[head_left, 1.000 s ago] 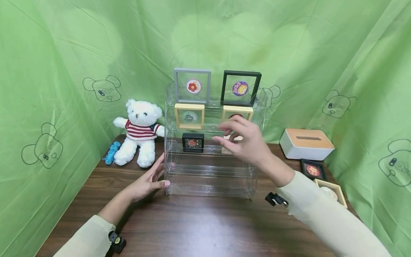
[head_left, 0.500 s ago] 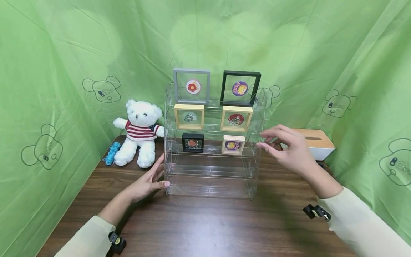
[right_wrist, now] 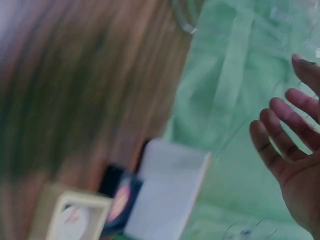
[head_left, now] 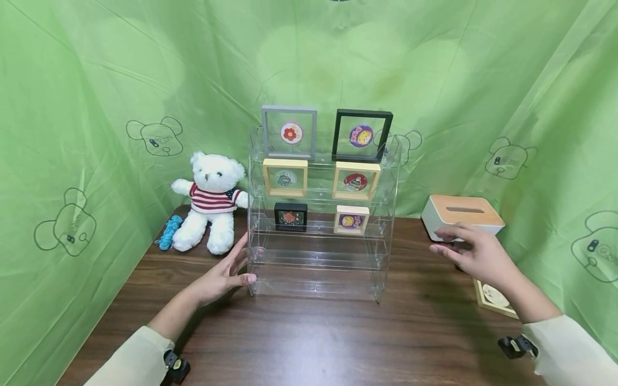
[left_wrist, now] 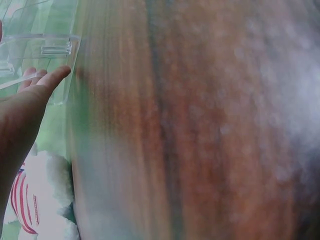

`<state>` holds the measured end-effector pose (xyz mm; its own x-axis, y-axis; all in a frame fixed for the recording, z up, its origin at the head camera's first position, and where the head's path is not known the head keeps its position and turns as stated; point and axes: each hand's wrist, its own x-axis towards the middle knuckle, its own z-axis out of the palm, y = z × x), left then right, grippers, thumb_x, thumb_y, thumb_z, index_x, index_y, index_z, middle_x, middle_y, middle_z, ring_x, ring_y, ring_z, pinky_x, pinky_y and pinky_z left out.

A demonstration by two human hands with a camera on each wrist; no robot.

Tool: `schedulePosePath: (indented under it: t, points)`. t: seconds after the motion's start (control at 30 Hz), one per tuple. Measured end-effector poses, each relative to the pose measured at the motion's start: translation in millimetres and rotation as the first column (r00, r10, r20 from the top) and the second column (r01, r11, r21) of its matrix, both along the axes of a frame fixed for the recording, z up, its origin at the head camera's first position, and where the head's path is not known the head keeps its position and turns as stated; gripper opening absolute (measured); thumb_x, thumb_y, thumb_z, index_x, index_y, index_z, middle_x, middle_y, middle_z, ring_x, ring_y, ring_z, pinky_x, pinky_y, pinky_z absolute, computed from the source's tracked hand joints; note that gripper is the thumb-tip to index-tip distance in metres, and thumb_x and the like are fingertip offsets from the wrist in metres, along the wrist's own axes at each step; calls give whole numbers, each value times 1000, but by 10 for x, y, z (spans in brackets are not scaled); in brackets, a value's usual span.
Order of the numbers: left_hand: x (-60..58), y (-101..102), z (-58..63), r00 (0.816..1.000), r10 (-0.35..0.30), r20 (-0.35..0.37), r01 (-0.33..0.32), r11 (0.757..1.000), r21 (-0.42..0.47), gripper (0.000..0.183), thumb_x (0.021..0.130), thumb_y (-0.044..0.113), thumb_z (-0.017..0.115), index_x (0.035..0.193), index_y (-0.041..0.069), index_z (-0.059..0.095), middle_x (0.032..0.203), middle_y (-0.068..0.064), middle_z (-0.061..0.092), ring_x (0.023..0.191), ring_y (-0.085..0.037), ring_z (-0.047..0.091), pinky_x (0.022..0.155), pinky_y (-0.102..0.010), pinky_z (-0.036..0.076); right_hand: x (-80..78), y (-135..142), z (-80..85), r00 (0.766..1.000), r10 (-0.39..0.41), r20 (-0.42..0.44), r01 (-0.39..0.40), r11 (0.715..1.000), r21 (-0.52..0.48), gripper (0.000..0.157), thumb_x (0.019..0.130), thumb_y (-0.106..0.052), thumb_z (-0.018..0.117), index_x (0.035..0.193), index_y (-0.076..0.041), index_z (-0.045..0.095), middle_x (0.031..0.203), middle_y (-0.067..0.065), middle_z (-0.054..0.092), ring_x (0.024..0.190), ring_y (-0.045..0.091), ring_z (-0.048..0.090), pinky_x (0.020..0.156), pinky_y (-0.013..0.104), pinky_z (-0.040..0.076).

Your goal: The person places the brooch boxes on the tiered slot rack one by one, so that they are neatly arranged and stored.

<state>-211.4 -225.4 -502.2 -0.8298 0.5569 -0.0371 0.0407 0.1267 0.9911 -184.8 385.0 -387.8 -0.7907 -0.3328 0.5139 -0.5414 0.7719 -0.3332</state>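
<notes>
A clear acrylic display rack [head_left: 316,260] with stepped tiers stands mid-table. My left hand [head_left: 219,276] holds its left side, thumb on the front edge and fingers along the side panel. On the upper tiers stand a grey frame [head_left: 289,107], a large black frame [head_left: 364,113], two pale wooden frames, a small black frame [head_left: 291,217] and a small pale frame [head_left: 351,220]. My right hand [head_left: 483,260] is in the air right of the rack, holding nothing, fingers loosely bent. Under it lie a wooden frame [head_left: 496,298] and a dark frame [right_wrist: 120,202], mostly hidden in the head view.
A white tissue box [head_left: 463,212] with a wooden lid stands at the back right. Left of the rack sits a white teddy bear [head_left: 212,198] in a striped sweater, beside a blue yarn bundle [head_left: 170,231]. Green curtains [head_left: 309,53] enclose the table.
My right hand has moved away from the rack's third tier, rightward and down, toward the frames beside the tissue box. It uncovered the frames on the right. My left hand stays at the rack.
</notes>
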Motion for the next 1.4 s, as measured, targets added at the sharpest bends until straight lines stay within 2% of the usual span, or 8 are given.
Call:
schedulePosePath:
  t: [0.17, 0.5, 0.6, 0.7, 0.83, 1.07, 1.27, 1.4]
  points:
    - [4, 7, -13, 1000, -2, 8, 2, 1000, 11, 110, 108, 13, 72, 176, 48, -8, 181, -32, 5, 167, -63, -2, 127, -79, 25, 26, 379, -270, 999, -46, -8, 47, 994, 95, 34, 79, -7, 98, 108, -15, 84, 95, -7, 74, 78, -5, 63, 69, 12, 54]
    - [-12, 0, 4, 1000, 15, 4, -15, 1000, -19, 111, 108, 15, 73, 175, 50, -7, 181, -30, 10, 168, -62, -3, 128, -77, 25, 99, 1122, -669, 982, -187, -2, 183, 961, 205, 31, 73, -9, 101, 99, -8, 84, 83, -2, 70, 72, -9, 54, 60, 20, 44]
    - [-20, -3, 8, 1000, 12, 1, -12, 1000, -15, 110, 108, 14, 73, 175, 50, -7, 181, -30, 11, 167, -62, -2, 128, -78, 25, 127, 1275, -704, 968, -240, 72, 214, 942, 258, 31, 78, -12, 98, 103, -2, 83, 83, 1, 69, 72, 6, 61, 62, 30, 50]
    - [-26, -3, 22, 1000, 4, -13, -4, 1000, -10, 111, 108, 15, 73, 176, 49, -8, 181, -31, 10, 167, -63, -3, 127, -79, 24, 143, 1390, -696, 930, -301, 211, 227, 922, 315, 37, 87, -14, 93, 113, 9, 79, 92, 19, 76, 81, 32, 73, 71, 51, 61]
    - [-26, -1, 36, 1000, -2, -26, 2, 1000, -8, 111, 108, 15, 73, 176, 47, -9, 181, -33, 4, 166, -65, -5, 127, -80, 23, 158, 1481, -699, 882, -357, 308, 222, 891, 396, 40, 93, -14, 87, 119, 14, 75, 109, 39, 74, 95, 59, 72, 85, 73, 59]
    - [-31, 13, 31, 1000, -5, -29, 5, 1000, 1, 111, 107, 14, 73, 176, 46, -8, 180, -33, 7, 166, -65, -5, 127, -81, 23, 171, 1548, -791, 883, -373, 287, 219, 865, 451, 26, 91, -4, 80, 111, 13, 75, 104, 39, 73, 93, 61, 71, 83, 73, 59]
    - [-22, 17, 24, 1000, -5, -18, 5, 1000, -10, 112, 108, 14, 73, 176, 48, -9, 181, -32, 10, 167, -63, -4, 127, -81, 23, 188, 1592, -883, 868, -382, 318, 232, 877, 420, 26, 93, -2, 78, 111, 16, 73, 95, 35, 71, 87, 55, 70, 78, 69, 58]
    - [-17, 20, 19, 1000, -8, -10, 8, 1000, -7, 111, 108, 12, 72, 175, 50, -8, 181, -30, 12, 167, -63, -2, 127, -80, 24, 192, 1619, -917, 841, -399, 365, 254, 887, 384, 28, 98, -6, 78, 114, 16, 74, 98, 34, 71, 87, 47, 70, 77, 67, 57]
